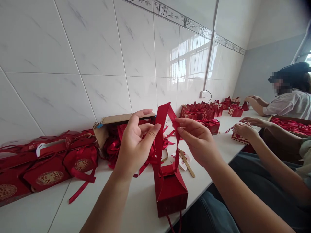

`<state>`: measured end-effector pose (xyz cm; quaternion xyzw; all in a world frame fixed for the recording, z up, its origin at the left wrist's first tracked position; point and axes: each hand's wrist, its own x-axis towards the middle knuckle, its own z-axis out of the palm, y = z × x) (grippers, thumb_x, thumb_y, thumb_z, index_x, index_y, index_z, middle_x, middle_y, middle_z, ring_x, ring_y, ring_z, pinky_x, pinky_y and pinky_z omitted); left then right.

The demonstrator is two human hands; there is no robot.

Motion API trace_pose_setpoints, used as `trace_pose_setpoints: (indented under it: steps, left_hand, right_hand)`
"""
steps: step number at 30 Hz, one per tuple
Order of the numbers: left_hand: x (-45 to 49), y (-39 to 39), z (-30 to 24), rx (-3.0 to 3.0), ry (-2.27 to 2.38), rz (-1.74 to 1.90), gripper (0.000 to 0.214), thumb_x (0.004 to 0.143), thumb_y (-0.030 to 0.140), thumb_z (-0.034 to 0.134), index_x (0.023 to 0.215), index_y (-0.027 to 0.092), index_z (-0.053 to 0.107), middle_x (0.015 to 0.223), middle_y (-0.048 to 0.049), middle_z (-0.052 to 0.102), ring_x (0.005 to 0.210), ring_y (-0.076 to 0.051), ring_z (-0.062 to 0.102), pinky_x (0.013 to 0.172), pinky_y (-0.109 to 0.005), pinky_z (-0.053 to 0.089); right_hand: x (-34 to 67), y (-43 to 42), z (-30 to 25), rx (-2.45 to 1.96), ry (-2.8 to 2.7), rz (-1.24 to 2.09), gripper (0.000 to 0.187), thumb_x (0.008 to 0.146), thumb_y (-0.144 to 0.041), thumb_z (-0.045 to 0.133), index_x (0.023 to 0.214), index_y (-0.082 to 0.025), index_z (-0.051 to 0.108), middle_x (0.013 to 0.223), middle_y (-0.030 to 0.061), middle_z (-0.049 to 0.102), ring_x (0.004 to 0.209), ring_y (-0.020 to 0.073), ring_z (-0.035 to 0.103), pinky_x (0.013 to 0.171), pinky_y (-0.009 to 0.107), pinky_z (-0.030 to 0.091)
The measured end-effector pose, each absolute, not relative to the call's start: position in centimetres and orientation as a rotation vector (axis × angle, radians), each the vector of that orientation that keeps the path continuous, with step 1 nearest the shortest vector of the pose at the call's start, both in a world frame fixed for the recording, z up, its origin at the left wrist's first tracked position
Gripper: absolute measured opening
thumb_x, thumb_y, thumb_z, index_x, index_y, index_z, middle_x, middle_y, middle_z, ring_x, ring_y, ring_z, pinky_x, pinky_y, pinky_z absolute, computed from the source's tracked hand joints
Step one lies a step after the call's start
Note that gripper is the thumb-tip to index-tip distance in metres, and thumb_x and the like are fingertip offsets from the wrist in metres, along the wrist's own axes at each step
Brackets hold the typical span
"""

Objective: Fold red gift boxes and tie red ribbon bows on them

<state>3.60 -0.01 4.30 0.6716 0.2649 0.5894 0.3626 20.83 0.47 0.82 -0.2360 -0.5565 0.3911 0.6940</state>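
Note:
A small red gift box (172,191) stands at the table's near edge, with a dark red cord hanging from its lower front. From its top rises a red satin ribbon (159,139) in two strands. My left hand (134,142) pinches the left strand between thumb and fingers. On the other side, my right hand (199,139) grips the right strand with thumb and forefinger. The strands meet in a fold above the hands. Behind my left hand is an open cardboard carton (99,136) filled with red ribbons, partly hidden.
Finished-looking red boxes (48,171) line the left side against the tiled wall. More red boxes (201,111) stand farther back. A wooden stick (187,163) lies beside the gift box. At right, a neighbour's hands (246,129) work on another box; another person (289,97) sits beyond.

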Motion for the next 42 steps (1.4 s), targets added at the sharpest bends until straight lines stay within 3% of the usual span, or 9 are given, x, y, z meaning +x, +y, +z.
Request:
trace_pose_setpoints:
  steps: [4, 7, 11, 19, 25, 30, 35, 38, 42]
  left_hand:
    - [3.9, -0.1, 4.1, 1.716, 0.621, 1.624, 0.034, 0.086, 0.032, 0.066, 0.114, 0.026, 0.048, 0.07, 0.0043, 0.065, 0.051, -0.008, 0.058, 0.051, -0.018, 0.052]
    - [4.0, -0.1, 4.0, 1.718, 0.596, 1.705, 0.031, 0.086, 0.031, 0.066, 0.109, 0.025, 0.047, 0.069, 0.005, 0.063, 0.047, -0.007, 0.054, 0.048, -0.017, 0.05]
    - [4.1, -0.2, 4.1, 1.729, 0.625, 1.705, 0.03, 0.086, 0.032, 0.065, 0.108, 0.025, 0.047, 0.067, 0.0051, 0.061, 0.047, -0.007, 0.052, 0.046, -0.016, 0.046]
    - [4.3, -0.2, 3.8, 1.713, 0.598, 1.663, 0.025, 0.088, 0.032, 0.061, 0.109, 0.027, 0.047, 0.06, 0.0077, 0.048, 0.048, -0.008, 0.05, 0.045, -0.016, 0.042]
    - [4.4, -0.5, 3.9, 1.758, 0.664, 1.562, 0.041, 0.087, 0.03, 0.061, 0.123, 0.027, 0.043, 0.058, 0.007, 0.049, 0.048, -0.009, 0.045, 0.044, -0.017, 0.039]
    - [4.1, -0.8, 4.4, 1.749, 0.693, 1.384, 0.054, 0.087, 0.028, 0.061, 0.135, 0.029, 0.037, 0.064, 0.0055, 0.053, 0.051, -0.009, 0.047, 0.047, -0.018, 0.041]
    - [3.3, -0.5, 4.7, 1.622, 0.657, 1.124, 0.049, 0.084, 0.023, 0.063, 0.128, 0.028, 0.042, 0.078, 0.0021, 0.058, 0.059, -0.012, 0.056, 0.052, -0.022, 0.047]
    - [3.0, -0.1, 4.7, 1.565, 0.625, 1.067, 0.043, 0.084, 0.021, 0.06, 0.124, 0.025, 0.045, 0.077, 0.0005, 0.06, 0.063, -0.015, 0.061, 0.053, -0.025, 0.049]
    - [2.9, 0.2, 4.6, 1.483, 0.587, 1.075, 0.034, 0.083, 0.017, 0.059, 0.116, 0.022, 0.051, 0.074, 0.001, 0.06, 0.063, -0.013, 0.06, 0.058, -0.024, 0.05]
  right_hand:
    - [20.6, 0.1, 1.2, -0.568, -1.326, 0.797, 0.026, 0.081, -0.017, 0.066, 0.104, -0.029, 0.072, 0.091, -0.0008, 0.074, 0.077, 0.0106, 0.064, 0.071, 0.025, 0.054]
    - [20.5, -0.2, 1.5, -0.568, -1.338, 0.771, 0.028, 0.082, -0.015, 0.065, 0.104, -0.029, 0.072, 0.09, -0.0015, 0.074, 0.08, 0.0113, 0.066, 0.073, 0.025, 0.055]
    - [20.2, -0.3, 1.8, -0.547, -1.335, 0.767, 0.022, 0.084, -0.02, 0.066, 0.103, -0.028, 0.073, 0.099, -0.0007, 0.074, 0.089, 0.0118, 0.067, 0.079, 0.024, 0.055]
    - [19.4, -0.7, 3.0, -0.531, -1.369, 0.76, 0.012, 0.08, -0.027, 0.073, 0.092, -0.025, 0.075, 0.086, -0.0005, 0.076, 0.08, 0.0112, 0.069, 0.071, 0.022, 0.058]
    - [19.3, -0.9, 3.4, -0.507, -1.413, 0.794, 0.013, 0.075, -0.022, 0.077, 0.087, -0.022, 0.072, 0.078, -0.0011, 0.073, 0.072, 0.0115, 0.068, 0.063, 0.023, 0.057]
    - [19.7, -0.4, 3.2, -0.495, -1.345, 0.97, 0.029, 0.075, -0.021, 0.078, 0.102, -0.023, 0.068, 0.074, -0.003, 0.07, 0.068, 0.0099, 0.065, 0.063, 0.024, 0.055]
    - [20.7, 0.2, 2.6, -0.475, -1.398, 1.043, 0.006, 0.08, -0.028, 0.073, 0.085, -0.025, 0.073, 0.081, -0.0005, 0.073, 0.078, 0.0136, 0.068, 0.075, 0.03, 0.056]
    - [21.3, 0.1, 2.4, -0.454, -1.537, 0.891, 0.008, 0.085, -0.024, 0.067, 0.088, -0.028, 0.074, 0.084, -0.001, 0.073, 0.08, 0.0137, 0.067, 0.076, 0.03, 0.055]
    - [22.3, -0.1, 2.4, -0.448, -1.876, 0.39, 0.019, 0.088, -0.014, 0.059, 0.092, -0.026, 0.073, 0.091, 0.0025, 0.07, 0.087, 0.0155, 0.065, 0.077, 0.031, 0.053]
